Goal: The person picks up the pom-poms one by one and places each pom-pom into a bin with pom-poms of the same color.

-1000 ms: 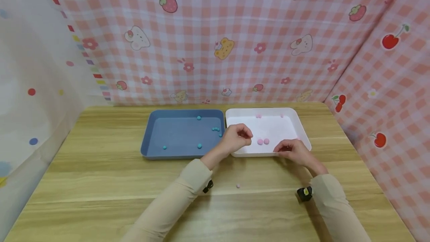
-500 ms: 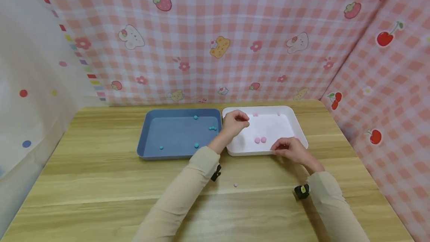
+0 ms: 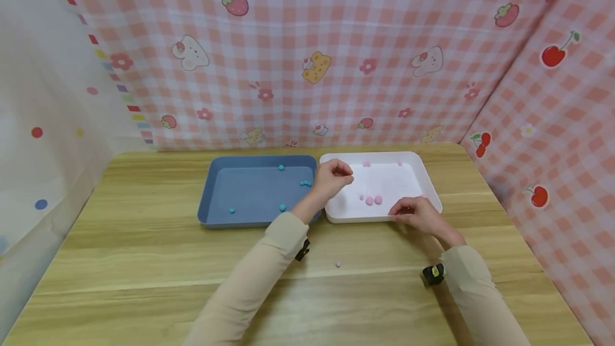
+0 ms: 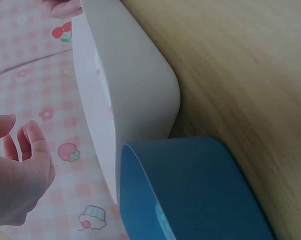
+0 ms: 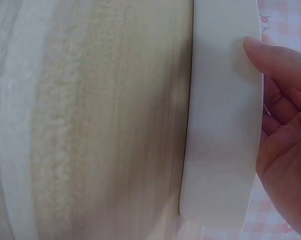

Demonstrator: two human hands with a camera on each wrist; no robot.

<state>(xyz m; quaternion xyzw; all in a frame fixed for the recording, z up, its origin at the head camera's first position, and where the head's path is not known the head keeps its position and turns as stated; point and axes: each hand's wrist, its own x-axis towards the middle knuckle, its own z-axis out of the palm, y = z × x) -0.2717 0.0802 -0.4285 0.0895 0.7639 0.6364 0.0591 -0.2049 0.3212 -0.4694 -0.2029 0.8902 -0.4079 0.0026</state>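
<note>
A white tray (image 3: 384,217) holds two pink balls (image 3: 373,200), a smaller pink bead (image 3: 361,197) and a few more pink beads near its far wall. My left hand (image 3: 347,175) hovers over the tray's left part. In the left wrist view the left hand (image 4: 20,170) has loosely curled fingers with nothing between them. My right hand (image 3: 408,210) grips the tray's front rim; the right wrist view shows its thumb (image 5: 270,55) on the outer wall of the white tray (image 5: 220,125). One tiny pink bead (image 3: 338,264) lies on the table in front of the trays.
A blue tray (image 3: 250,221) stands against the white tray's left side, with several teal beads (image 3: 282,207) scattered in it. The wooden table (image 3: 144,260) is enclosed by pink checked cloth behind and on the right, and a white dotted curtain on the left.
My left hand moved back along the white tray's left side. A small pink bead now lies beside the two pink balls. The right hand kept its hold on the rim.
</note>
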